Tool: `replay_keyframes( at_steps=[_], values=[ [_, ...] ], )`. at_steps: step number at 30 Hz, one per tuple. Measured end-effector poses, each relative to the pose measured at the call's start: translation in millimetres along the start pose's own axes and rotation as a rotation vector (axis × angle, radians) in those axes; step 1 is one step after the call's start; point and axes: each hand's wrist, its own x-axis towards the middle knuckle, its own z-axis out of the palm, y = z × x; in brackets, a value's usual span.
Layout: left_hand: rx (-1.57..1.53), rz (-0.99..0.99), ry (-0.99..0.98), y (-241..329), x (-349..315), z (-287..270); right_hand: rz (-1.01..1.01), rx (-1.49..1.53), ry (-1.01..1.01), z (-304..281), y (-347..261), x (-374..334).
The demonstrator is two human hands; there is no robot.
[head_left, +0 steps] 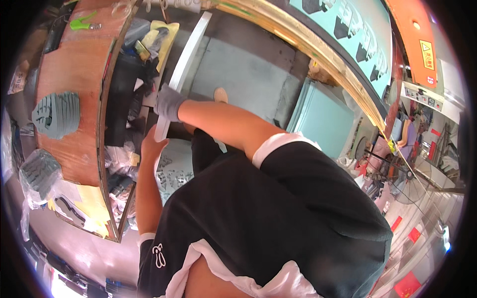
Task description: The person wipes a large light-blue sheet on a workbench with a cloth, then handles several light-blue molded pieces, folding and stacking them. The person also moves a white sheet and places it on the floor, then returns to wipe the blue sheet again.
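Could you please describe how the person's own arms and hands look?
The right hand wears a grey glove; the left hand looks bare. Both black sleeves are short and edged in white, the left bearing a white looped marking.

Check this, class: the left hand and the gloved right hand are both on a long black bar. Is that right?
Not quite: the bar is white, not black, as the head view shows. The rest stands: the left hand and the gloved right hand are both on it.
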Motion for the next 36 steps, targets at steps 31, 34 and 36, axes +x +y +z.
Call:
replay_keyframes(
  at_steps=[31, 34, 36],
  values=[
    [0.404, -0.16, 0.368, -61.3, -10.1, -74.4, 0.221, 0.838, 0.237, 38.4, -51.5, -109.1],
    [0.342, -0.23, 0.338, -71.0, 2.5, -92.8, 0.761, 0.835, -0.158, 85.9, -41.5, -211.1],
    [0.349, -0.225, 0.332, -74.5, 8.7, -99.5, 0.853, 1.068, -0.657, 110.0, -41.7, -269.5]
  ],
)
